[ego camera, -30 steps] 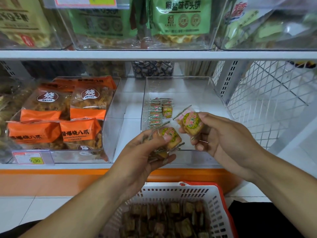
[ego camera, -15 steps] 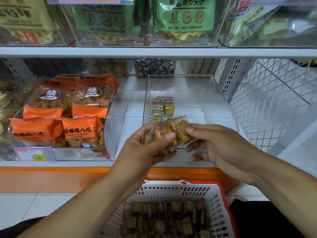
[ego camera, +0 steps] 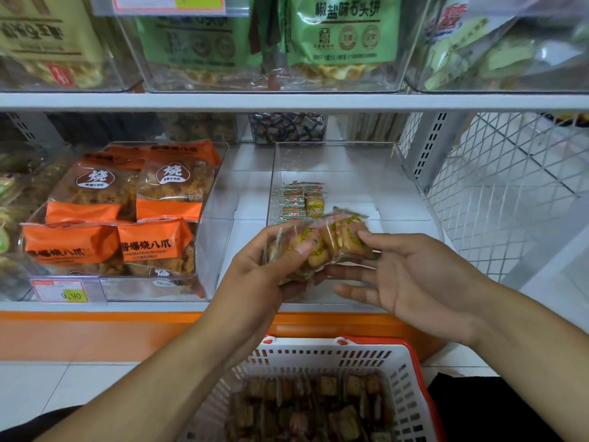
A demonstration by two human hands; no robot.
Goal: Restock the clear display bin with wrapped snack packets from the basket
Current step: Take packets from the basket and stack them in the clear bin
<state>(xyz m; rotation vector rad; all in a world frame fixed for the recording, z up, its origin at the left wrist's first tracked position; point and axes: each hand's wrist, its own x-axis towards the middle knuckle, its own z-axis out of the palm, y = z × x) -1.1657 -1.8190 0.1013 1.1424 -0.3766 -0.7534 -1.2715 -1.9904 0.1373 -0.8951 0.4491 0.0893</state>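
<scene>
Here, head view, the only one. My left hand [ego camera: 264, 269] holds a small bundle of wrapped snack packets [ego camera: 318, 244] in a curled grip, thumb on top and fingers underneath. My right hand [ego camera: 411, 275] meets the bundle from the right: thumb tip and fingertips touch its right end, and the fingers lie fairly straight, closer to steadying than clamping. How many packets sit in the bundle I cannot tell; two round green-and-yellow labels show, the rest is blurred film.

The clear display bin [ego camera: 411, 173] lies straight ahead and just beyond both hands; the bundle hovers over its front lip. The bundle's long axis runs left to right, across the bin's mouth. The left hand carries the weight, so I judge it leads the drop forward and down.

Inside the bin, toward the left wall, stands one short stack of packets [ego camera: 302, 199], about two columns; an exact count is not readable. The bin floor is otherwise bare.

One basket [ego camera: 411, 378], white with a red rim, sits below my wrists, with many dark packets in it.
</scene>
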